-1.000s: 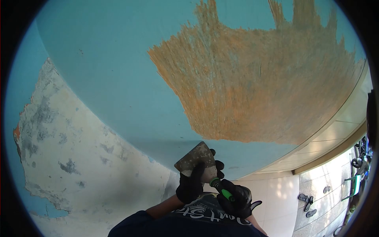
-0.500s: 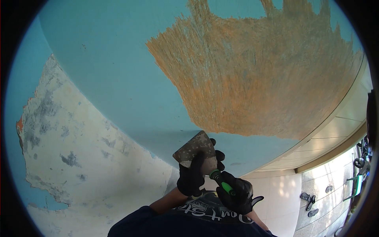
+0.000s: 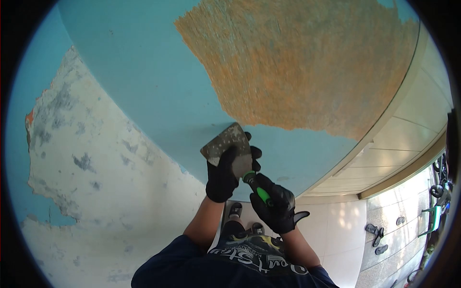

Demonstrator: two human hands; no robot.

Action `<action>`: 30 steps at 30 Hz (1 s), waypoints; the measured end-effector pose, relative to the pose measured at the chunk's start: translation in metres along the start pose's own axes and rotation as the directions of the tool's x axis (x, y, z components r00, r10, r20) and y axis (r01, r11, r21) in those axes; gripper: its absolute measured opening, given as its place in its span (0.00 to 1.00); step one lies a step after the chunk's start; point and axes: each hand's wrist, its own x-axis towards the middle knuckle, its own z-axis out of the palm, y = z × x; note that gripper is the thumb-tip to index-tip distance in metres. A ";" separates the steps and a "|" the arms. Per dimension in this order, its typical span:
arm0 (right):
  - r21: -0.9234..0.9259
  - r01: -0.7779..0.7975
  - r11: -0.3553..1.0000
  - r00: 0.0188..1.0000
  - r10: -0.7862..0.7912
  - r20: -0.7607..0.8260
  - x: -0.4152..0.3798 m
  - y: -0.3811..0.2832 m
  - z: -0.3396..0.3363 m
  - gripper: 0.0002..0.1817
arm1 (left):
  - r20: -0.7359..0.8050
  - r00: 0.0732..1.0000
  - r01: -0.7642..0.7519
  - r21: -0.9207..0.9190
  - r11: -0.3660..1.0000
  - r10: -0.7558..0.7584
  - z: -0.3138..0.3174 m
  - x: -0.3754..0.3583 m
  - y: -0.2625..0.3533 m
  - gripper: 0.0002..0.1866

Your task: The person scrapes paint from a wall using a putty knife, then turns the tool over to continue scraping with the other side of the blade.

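Observation:
A wide paint scraper with a speckled, worn metal blade and a green-and-black handle is held up in front of the blue wall. My right hand, in a black glove, is wrapped round the handle. Also black-gloved, my left hand pinches the blade, with its thumb across the near face and its fingers behind. The blade's far corner overlaps the wall just below the lower edge of a scraped orange-brown patch.
At left, a whitish wall area shows grey blotches and ragged blue edges. A pale ledge curves along the right. Sandals lie on the paving beyond, near a green-framed object. My shoes stand on pale floor below.
The view has tilted down, so the scraped patch sits higher and my forearms and shoes show. Both hands and the scraper appear higher and slightly left, with the same hold.

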 end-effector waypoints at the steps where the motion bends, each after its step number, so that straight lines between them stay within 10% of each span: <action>1: 0.006 -0.009 1.000 1.000 0.009 0.002 -0.002 -0.003 -0.002 0.30 | -0.037 0.999 -0.037 0.006 0.999 0.037 0.003 -0.003 0.001 0.26; 14: 0.218 -0.303 0.928 0.933 0.242 0.268 -0.074 -0.031 -0.044 0.33 | 0.192 0.971 0.126 0.078 0.989 -0.139 0.004 -0.075 -0.012 0.29; 17: 0.200 -0.621 0.758 0.738 0.480 0.474 -0.104 -0.021 -0.040 0.33 | 0.101 0.970 0.219 0.037 0.975 -0.222 -0.006 -0.083 -0.022 0.28; 23: 0.261 -0.445 0.857 0.886 0.379 0.267 -0.097 -0.028 -0.047 0.46 | 0.022 0.991 0.129 0.029 0.991 -0.130 -0.006 -0.072 -0.016 0.26; 30: 0.087 -0.105 0.991 0.988 0.094 0.121 -0.026 -0.026 -0.031 0.36 | 0.069 0.994 0.087 -0.015 0.996 -0.085 -0.001 -0.038 -0.014 0.25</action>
